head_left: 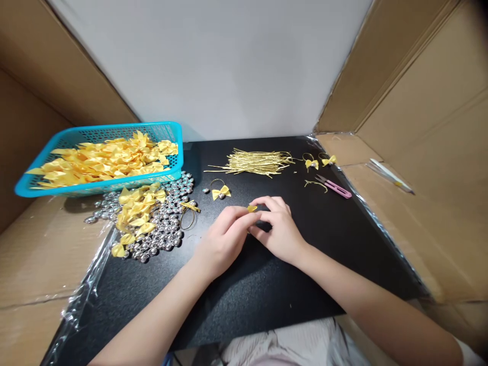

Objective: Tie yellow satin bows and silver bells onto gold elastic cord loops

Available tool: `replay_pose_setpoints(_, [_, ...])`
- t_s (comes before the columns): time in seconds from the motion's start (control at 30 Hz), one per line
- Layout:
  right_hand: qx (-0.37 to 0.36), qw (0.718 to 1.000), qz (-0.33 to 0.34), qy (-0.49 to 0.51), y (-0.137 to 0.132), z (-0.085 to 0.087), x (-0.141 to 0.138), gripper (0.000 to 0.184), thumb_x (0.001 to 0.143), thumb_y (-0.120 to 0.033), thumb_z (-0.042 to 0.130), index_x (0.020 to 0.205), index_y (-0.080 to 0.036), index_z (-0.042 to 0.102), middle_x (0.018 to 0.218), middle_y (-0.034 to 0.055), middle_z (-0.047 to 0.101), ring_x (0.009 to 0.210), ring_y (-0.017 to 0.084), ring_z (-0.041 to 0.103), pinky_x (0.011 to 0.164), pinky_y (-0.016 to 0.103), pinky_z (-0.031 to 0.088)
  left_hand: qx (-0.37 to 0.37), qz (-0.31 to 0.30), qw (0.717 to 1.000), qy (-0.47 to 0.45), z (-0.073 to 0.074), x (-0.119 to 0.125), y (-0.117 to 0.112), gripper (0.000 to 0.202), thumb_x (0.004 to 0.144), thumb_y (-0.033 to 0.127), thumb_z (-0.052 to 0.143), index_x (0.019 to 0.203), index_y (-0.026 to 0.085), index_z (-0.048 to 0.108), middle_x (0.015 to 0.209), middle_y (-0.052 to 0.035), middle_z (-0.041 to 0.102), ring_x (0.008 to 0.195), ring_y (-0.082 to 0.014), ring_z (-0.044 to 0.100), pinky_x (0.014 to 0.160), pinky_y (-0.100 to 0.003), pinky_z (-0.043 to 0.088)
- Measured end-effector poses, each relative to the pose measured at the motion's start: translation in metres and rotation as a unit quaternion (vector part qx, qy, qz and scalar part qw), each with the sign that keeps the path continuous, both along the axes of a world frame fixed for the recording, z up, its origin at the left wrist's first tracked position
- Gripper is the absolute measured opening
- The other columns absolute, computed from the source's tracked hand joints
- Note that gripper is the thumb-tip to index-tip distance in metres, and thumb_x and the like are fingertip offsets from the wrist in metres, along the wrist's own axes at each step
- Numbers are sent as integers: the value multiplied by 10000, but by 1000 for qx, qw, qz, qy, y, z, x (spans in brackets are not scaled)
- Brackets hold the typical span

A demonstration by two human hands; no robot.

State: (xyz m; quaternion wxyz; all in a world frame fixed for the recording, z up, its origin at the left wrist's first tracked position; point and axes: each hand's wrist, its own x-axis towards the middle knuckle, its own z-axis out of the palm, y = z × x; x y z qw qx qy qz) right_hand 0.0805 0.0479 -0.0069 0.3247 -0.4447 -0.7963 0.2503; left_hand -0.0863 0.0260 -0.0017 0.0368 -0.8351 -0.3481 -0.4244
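Note:
Over the middle of the black table, my left hand [226,236] and my right hand [280,231] meet with their fingertips together. Between them a small yellow bow [251,208] pokes out, mostly covered by the fingers. Both hands are closed on it; whether a tie or bead is with it I cannot tell. Just beyond my left hand lies a yellow bow with a bead and a looped gold tie [221,192]. A single silver bead [206,190] rests beside that. Another looped tie with a bow [187,216] lies left of my left hand.
A turquoise basket [173,175] of yellow bows stands at the left. Silver beads [168,229] and loose bows [139,211] spread before it. Gold twist ties [259,162] lie at the back; pink thread snips [335,188] and finished bows [312,163] at the right. Cardboard walls [427,127] flank the table.

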Motion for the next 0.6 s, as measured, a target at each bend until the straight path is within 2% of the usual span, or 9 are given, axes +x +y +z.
replay_pose_setpoints(0.1, [-43,996,30,74,1,4,4,73,833,-181,636,806,-219,692,1118,51,641,1089,239,511,961,438,390,3,-5,1000,-7,0,-1,1,381,839,-60,556,1160,143,576,1004,-57,590,920,-128,589,846,-207,513])
replay_pose_setpoints(0.2, [-123,978,56,160,2,10,11,81,832,-207,598,762,-204,640,1116,59,595,1118,231,498,1022,435,340,-4,5,1000,-6,0,-3,2,391,836,-67,551,1165,143,569,994,-53,585,914,-123,586,839,-202,512])
replay_pose_setpoints(0.27, [-189,957,66,210,4,14,16,114,822,-235,579,719,-197,609,1116,61,561,1127,237,486,1036,437,306,-11,10,1000,0,0,-3,2,390,836,-72,547,1162,141,569,994,-55,584,918,-125,585,840,-204,511])
replay_pose_setpoints(0.37, [-275,915,86,283,7,19,20,162,809,-273,565,672,-187,574,1056,59,519,1051,223,491,987,400,320,-14,10,1000,7,0,-3,2,382,836,-78,542,1148,142,573,992,-56,588,923,-127,588,852,-210,510])
replay_pose_setpoints(0.6, [-344,842,131,395,10,24,23,154,786,-272,601,666,-176,594,866,30,536,854,167,484,850,311,349,-20,5,1000,10,-1,-4,3,373,841,-76,535,1139,144,572,993,-60,599,921,-133,595,851,-216,514])
